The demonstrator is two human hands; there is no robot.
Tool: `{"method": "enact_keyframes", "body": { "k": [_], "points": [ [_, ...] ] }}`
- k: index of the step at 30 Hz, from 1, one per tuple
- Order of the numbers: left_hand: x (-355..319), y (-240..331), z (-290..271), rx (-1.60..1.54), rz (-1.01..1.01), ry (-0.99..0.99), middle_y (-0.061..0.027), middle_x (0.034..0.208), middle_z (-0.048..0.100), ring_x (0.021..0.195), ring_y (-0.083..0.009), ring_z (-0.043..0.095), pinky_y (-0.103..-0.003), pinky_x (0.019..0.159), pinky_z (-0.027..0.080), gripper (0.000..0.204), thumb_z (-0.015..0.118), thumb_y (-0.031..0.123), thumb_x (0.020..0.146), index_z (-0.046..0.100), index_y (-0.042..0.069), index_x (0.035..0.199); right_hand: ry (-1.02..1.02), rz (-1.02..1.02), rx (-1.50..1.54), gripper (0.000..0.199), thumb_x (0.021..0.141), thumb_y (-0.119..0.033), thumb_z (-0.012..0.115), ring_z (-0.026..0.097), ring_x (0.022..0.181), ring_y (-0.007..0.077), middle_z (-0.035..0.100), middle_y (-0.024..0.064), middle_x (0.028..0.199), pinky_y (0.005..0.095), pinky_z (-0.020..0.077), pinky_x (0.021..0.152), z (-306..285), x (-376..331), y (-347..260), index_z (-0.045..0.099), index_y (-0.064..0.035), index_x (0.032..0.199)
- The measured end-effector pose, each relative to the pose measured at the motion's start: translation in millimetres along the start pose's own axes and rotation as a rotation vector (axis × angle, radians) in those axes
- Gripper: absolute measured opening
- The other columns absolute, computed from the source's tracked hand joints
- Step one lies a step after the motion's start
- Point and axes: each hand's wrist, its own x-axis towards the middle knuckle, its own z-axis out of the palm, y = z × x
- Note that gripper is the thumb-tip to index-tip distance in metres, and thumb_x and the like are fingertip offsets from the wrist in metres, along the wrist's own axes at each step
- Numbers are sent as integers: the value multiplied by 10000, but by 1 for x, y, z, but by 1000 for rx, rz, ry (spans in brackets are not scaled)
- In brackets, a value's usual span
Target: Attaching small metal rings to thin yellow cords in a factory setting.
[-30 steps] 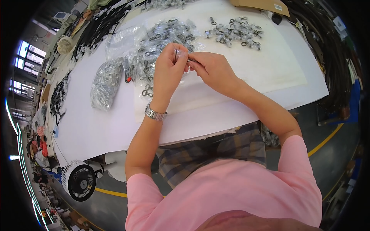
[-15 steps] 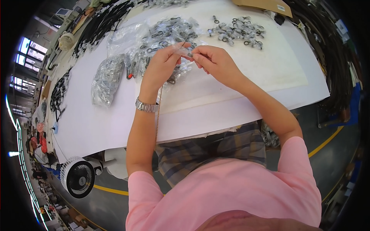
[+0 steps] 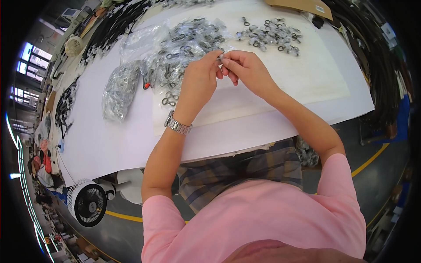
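Over the table, my left hand [image 3: 201, 76] and my right hand [image 3: 248, 71] meet at the fingertips. Both are closed in a pinch on a small piece wrapped in clear plastic [image 3: 220, 57]; fingers cover most of it, so its exact kind is hidden. Beneath and beyond my left hand spreads a pile of dark metal snap hooks [image 3: 186, 37] among clear plastic. A few loose hooks [image 3: 169, 100] lie beside my left wrist. To the far right of my hands sits a second group of dark hooks [image 3: 274, 36] with whitish plastic wrapping on them.
A filled clear plastic bag [image 3: 119, 92] and a red-tipped tool [image 3: 147, 85] lie left on the white-covered table [image 3: 131, 149]. Black straps [image 3: 116, 26] run along the far left. A white fan [image 3: 89, 202] stands by the near left edge, cardboard [image 3: 302, 6] at the far right.
My left hand has turned and shifted right, its forearm now slanting more. The clear plastic between my fingers shows less. Loose hooks by my left wrist have come into sight.
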Motion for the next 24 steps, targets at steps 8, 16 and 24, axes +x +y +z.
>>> {"method": "enact_keyframes", "body": {
  "k": [8, 16, 24],
  "points": [
    [13, -18, -31, -22, -193, 156, 18, 722, 662, 548, -35, 440, -250, 529, 371, 240, 591, 129, 1001, 744, 41, 1164, 523, -536, -1227, 351, 890, 23, 593, 632, 1128, 324, 693, 118, 1157, 457, 519, 947, -47, 22, 12, 702, -113, 1195],
    [15, -24, -26, -27, -204, 219, 9, 666, 654, 560, -42, 493, -248, 539, 386, 198, 615, 141, 990, 776, 31, 1025, 55, -237, -1383, 182, 918, -160, 662, 669, 992, 305, 720, 82, 1051, 452, 541, 832, -13, 54, 40, 730, -92, 1074],
    [16, -32, -27, 1, -184, 215, -20, 681, 678, 582, -72, 560, -264, 560, 424, 195, 634, 164, 974, 770, 27, 1001, 193, -92, -868, 202, 976, -220, 661, 681, 761, 211, 735, 64, 849, 365, 544, 726, -27, 44, 24, 721, -28, 957]
  ]
}}
